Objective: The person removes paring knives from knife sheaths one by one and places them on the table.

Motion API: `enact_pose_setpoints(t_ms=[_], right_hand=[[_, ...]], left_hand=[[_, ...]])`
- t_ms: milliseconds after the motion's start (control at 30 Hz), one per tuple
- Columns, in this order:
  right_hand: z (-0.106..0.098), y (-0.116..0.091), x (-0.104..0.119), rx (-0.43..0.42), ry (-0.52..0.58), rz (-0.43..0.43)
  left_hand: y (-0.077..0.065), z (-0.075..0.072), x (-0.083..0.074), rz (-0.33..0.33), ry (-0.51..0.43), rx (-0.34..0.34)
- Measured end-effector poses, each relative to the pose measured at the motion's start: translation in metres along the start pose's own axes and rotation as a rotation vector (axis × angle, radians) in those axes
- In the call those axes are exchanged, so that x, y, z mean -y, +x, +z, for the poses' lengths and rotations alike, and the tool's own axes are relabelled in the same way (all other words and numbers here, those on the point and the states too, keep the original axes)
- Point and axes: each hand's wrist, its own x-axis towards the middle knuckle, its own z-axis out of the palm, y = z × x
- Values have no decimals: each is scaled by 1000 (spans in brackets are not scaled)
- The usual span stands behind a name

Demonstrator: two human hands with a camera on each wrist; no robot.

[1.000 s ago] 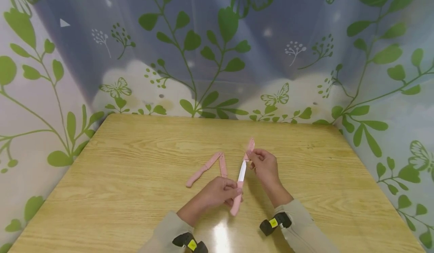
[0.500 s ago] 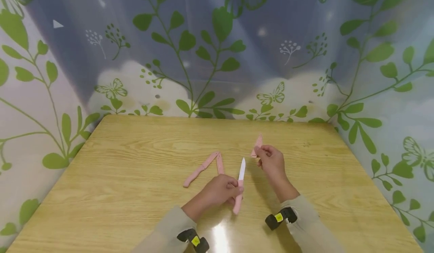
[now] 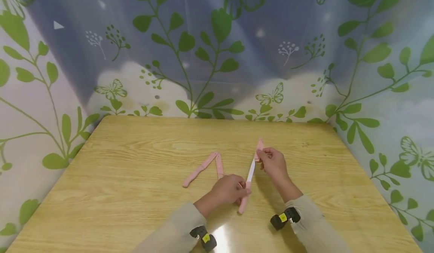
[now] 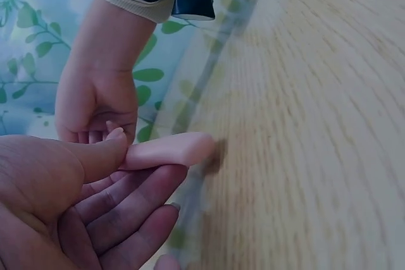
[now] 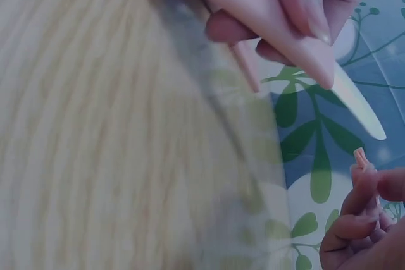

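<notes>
My left hand (image 3: 228, 189) pinches the pink handle of a small knife (image 3: 244, 202) between thumb and fingers. Its bare white blade (image 3: 251, 172) points up and away, toward my right hand (image 3: 274, 163). That hand pinches a pink blade sheath (image 3: 259, 147), whose mouth is right at the blade's tip in the head view. From the left wrist, the handle (image 4: 171, 150) sticks out past the left fingertips, with the right hand (image 4: 98, 105) behind. In the right wrist view the knife handle (image 5: 253, 4) crosses the top, and the right fingers hold the sheath's end (image 5: 361, 158) at lower right.
Two more pink sheathed knives lie on the wooden table (image 3: 135, 204), tips together in a V. The left one (image 3: 200, 170) shows whole; the other (image 3: 219, 164) is partly hidden by the left hand. A leaf-patterned curtain (image 3: 217, 64) borders the table's back and sides.
The sheath was over the blade's tip, then came off up and to the right. Since then the left hand has moved the knife rightward, and blade tip and sheath mouth meet again.
</notes>
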Motion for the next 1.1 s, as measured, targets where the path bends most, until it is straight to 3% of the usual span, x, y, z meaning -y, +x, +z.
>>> enact_pose_setpoints(t_ms=[167, 367, 600, 867, 1100], right_hand=[[-7, 0, -5, 19, -111, -47], [-16, 3, -15, 39, -219, -19], [-24, 2, -22, 80, -262, 8], [-35, -1, -28, 86, -479, -77], [-43, -5, -33, 138, -528, -68]], left_hand=[[1, 3, -3, -3, 13, 9], [2, 7, -5, -6, 44, -21], [4, 11, -5, -25, 161, -63], [4, 10, -10, -30, 194, -126], [4, 11, -11, -14, 220, -125]])
